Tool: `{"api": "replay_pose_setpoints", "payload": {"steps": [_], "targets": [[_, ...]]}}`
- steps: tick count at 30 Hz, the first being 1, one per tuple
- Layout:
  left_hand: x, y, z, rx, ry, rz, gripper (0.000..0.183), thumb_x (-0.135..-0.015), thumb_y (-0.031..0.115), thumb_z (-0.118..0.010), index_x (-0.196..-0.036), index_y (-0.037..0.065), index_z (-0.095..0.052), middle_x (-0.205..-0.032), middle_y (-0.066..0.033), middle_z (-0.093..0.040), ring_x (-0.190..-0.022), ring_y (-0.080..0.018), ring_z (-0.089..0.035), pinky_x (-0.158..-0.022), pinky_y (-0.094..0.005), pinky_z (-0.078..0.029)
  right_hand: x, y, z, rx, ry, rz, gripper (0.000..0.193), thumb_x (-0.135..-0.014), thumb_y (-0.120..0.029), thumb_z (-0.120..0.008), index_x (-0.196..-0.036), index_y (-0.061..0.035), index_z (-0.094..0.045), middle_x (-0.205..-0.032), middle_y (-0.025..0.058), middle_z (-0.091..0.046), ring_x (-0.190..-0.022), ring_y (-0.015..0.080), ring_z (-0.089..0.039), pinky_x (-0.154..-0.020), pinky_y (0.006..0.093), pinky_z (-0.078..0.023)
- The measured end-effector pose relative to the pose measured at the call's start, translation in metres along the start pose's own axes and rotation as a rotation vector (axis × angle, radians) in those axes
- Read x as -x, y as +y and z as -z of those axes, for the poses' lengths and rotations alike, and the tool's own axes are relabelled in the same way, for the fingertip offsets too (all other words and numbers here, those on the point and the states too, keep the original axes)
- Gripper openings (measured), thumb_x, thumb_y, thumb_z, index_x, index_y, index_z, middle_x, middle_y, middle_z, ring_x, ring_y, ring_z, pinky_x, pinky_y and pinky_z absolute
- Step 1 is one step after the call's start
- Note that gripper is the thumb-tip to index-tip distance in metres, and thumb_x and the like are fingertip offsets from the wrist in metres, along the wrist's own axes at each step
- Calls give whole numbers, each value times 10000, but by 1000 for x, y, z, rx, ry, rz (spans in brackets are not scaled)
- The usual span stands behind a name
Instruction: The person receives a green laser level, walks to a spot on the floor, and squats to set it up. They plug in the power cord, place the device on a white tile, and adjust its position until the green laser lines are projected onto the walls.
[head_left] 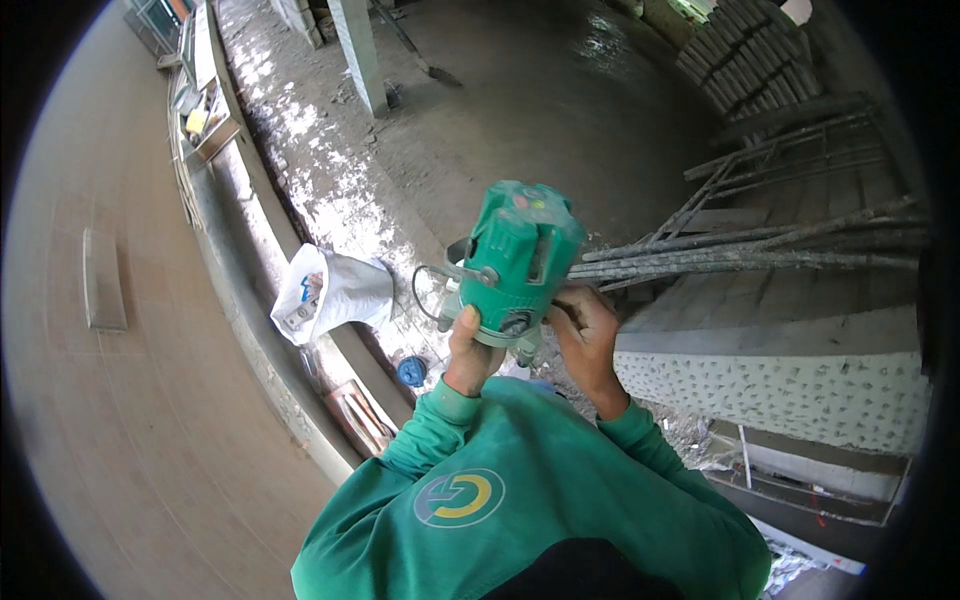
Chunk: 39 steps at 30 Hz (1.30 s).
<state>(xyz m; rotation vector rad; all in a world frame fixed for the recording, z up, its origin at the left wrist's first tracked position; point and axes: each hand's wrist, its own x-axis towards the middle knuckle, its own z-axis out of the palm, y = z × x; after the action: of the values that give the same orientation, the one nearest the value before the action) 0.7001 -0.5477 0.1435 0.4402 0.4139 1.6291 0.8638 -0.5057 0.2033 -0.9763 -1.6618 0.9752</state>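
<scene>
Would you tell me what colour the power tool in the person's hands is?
Green, with grey metal parts: the power tool, seen in the head view.

A bare concrete floor (560, 110) spreads around a pillar (358, 50), with sunlit patches left of it. A white sack (325, 290) lies nearer, rusty bars (760, 255) off right, beside a plastered wall (130, 330).

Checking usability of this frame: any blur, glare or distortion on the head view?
Head view: strong fisheye, black rim corners, the wall curving; green tool and both hands, left hand, right hand, fairly sharp; dappled sunlight blows out patches of floor; upper background is softer.
</scene>
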Motion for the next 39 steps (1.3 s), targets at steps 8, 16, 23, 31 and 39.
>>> {"api": "replay_pose_setpoints", "payload": {"steps": [8,16,23,31,39], "targets": [[0,3,-5,10,-29,-26,888,-955,629,-707,-1605,73,-468,-1555,-147,-592,-1381,-328,-598,-1188,-518,-454,4,-1,-2,13,33,-43,113,-949,61,-719,-1059,40,-704,-944,133,-722,-838,186,-717,-755,309,-572],[4,3,-8,-29,-30,-26,901,-968,650,-687,-1611,62,-458,-1557,-152,-587,-1393,-328,-590,-1202,-504,-440,2,-6,2,53,-64,-217,194,-1066,-126,-633,-960,35,-656,-744,103,-665,-668,159,-644,-614,355,-485],[-8,1,-21,141,109,-54,921,-968,740,-610,-1583,66,-486,-1513,-198,-606,-1302,-394,-641,-1047,-557,-551,3,-8,10,135,-3,-81,218,-1071,-118,-608,-916,33,-636,-704,114,-613,-625,205,-633,-603,377,-471],[-27,25,-27,630,-157,262,709,-968,572,-657,-1421,32,-583,-1334,-173,-573,-1193,-348,-520,-913,-444,-544,11,-13,27,102,-44,-40,197,-1092,-119,-592,-986,34,-657,-769,61,-636,-654,107,-613,-617,286,-477],[-28,13,-23,934,-332,496,697,-1052,420,-590,-1603,30,-416,-1221,-112,-611,-1141,-324,-504,-721,-397,-510,-5,-32,31,14,-14,66,66,-1014,-42,-679,-988,18,-669,-860,55,-623,-780,97,-555,-688,280,-463]]}}
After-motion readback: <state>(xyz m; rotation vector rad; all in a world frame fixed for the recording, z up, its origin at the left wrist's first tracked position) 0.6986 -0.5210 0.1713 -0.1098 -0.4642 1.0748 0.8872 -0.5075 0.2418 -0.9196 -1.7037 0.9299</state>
